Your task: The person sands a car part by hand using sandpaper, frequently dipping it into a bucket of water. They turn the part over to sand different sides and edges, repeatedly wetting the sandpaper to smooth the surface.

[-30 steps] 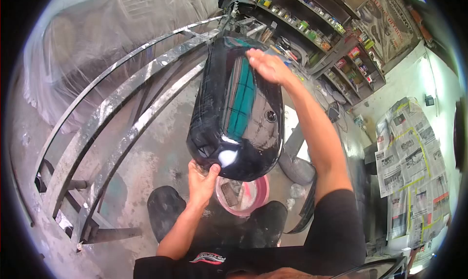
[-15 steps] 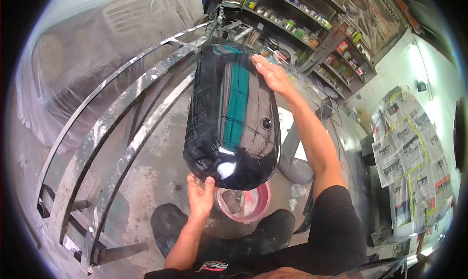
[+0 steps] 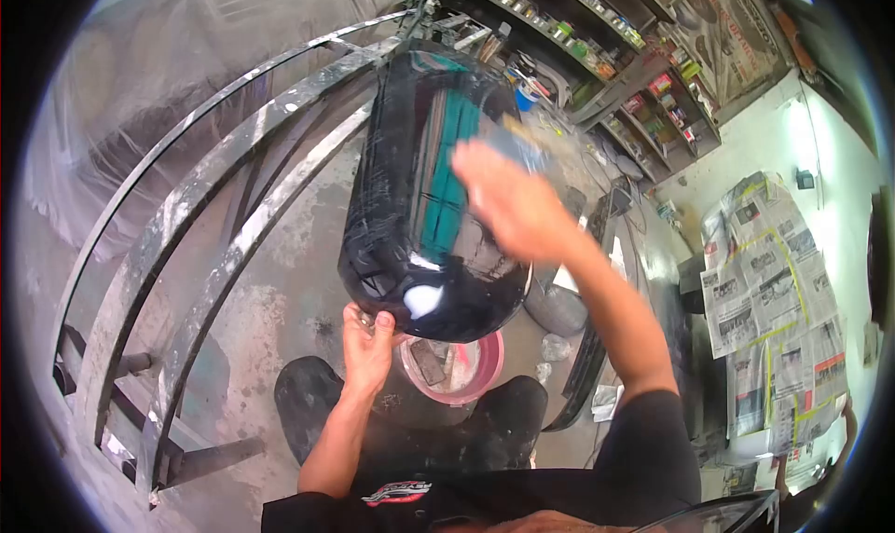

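Note:
A glossy black tank-like part (image 3: 396,188) with rounded ends tilts up in front of me, a teal streak reflected down its middle. My left hand (image 3: 368,347) grips its lower end, the thumb on the near edge and the other fingers mostly hidden beneath. Smeared by motion, my right hand (image 3: 513,202) is over the part's right side, fingers stretched out together toward its middle. Just below the part, a pink basin (image 3: 480,381) on the floor between my knees contains a dark rectangular block (image 3: 429,362) and cloudy liquid.
A paint-spotted metal frame (image 3: 200,193) curves along the left, before a plastic-draped vehicle (image 3: 186,95). Shelves of cans (image 3: 578,44) stand at the back. Newspaper-masked panels (image 3: 769,281) are on the right, with a person's hand (image 3: 846,426) at their lower edge. A long dark strip (image 3: 573,384) lies on the floor.
My right hand has moved from the part's upper right edge down and inward over its surface. My left hand keeps its grip on the lower end; the view has shifted slightly.

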`<state>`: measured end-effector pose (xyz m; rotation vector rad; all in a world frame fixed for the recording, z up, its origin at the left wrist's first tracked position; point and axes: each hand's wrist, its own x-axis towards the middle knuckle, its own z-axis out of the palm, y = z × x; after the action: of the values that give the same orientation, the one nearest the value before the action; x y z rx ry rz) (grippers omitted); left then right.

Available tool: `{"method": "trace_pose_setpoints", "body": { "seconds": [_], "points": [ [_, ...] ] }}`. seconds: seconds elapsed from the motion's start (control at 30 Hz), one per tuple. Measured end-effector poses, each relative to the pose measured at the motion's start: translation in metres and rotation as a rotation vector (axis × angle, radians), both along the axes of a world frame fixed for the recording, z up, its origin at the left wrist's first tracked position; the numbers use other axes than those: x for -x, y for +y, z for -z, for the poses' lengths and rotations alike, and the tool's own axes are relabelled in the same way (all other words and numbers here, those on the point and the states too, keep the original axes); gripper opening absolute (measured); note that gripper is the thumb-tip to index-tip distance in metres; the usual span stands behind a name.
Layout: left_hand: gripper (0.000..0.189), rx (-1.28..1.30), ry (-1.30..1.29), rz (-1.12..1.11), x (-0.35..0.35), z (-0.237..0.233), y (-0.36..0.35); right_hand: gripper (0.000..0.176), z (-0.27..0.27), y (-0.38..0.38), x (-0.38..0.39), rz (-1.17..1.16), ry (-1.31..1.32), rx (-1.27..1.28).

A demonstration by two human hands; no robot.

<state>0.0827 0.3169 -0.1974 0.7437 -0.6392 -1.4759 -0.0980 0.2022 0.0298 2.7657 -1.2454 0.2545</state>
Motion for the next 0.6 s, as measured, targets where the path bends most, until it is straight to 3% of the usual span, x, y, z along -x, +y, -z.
{"method": "trace_pose_setpoints", "body": {
  "seconds": [0.07,0.23,0.27,0.3,0.37,0.43,0.57,0.6],
  "points": [
    [0.061,-0.004,0.003,0.019,-0.001,0.006,-0.003,0.047,-0.002,0.026,-0.005,-0.056,0.063,-0.002],
    [0.061,0.004,0.004,0.013,0.002,0.003,-0.003,0.042,-0.025,-0.084,-0.016,0.039,0.003,0.025],
    [0.060,0.002,0.015,0.021,0.001,0.003,-0.004,0.042,-0.006,-0.086,-0.012,0.046,0.011,0.082],
    [0.060,0.004,0.021,0.022,0.000,0.004,-0.003,0.042,-0.005,-0.056,-0.012,-0.007,-0.010,-0.037],
    [0.057,-0.001,0.009,0.009,0.001,0.007,-0.004,0.040,0.005,0.027,-0.020,-0.119,0.118,0.039],
    [0.055,0.012,0.020,0.022,0.001,0.002,-0.001,0.038,0.001,0.018,-0.020,-0.095,0.114,0.038],
    [0.051,0.003,0.036,0.019,0.003,0.005,-0.004,0.034,-0.017,-0.108,-0.037,0.004,0.092,0.139],
    [0.051,0.001,0.032,0.023,0.003,0.005,-0.004,0.034,-0.010,-0.105,-0.039,-0.028,0.096,0.125]
  ]
}}
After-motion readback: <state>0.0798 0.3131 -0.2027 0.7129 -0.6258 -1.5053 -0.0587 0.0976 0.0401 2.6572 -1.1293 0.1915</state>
